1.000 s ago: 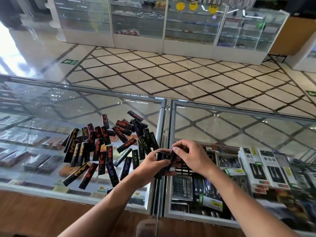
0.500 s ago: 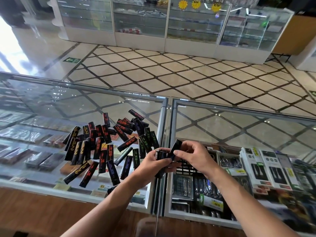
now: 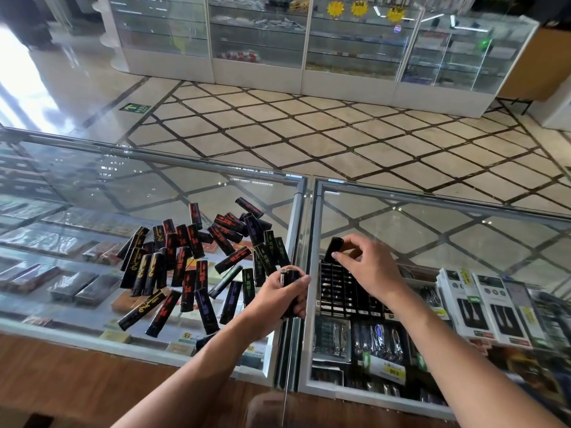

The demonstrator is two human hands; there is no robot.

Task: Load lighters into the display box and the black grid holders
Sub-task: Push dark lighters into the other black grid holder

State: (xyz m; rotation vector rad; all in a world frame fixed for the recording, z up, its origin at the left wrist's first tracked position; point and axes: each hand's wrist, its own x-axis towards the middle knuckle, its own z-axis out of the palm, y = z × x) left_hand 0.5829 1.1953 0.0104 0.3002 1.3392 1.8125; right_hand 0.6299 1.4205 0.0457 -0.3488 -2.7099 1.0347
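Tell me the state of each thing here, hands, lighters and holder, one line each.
Left hand: grips a bunch of lighters.
Right hand: pinches a single lighter.
Single lighter: above the black grid holder, not inserted.
Black grid holder: on the glass counter, fill unclear.
Loose lighters: heaped on the glass counter.

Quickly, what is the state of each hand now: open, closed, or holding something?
Left hand: closed around a small bundle of lighters.
Right hand: pinching one black lighter above the black grid holder.
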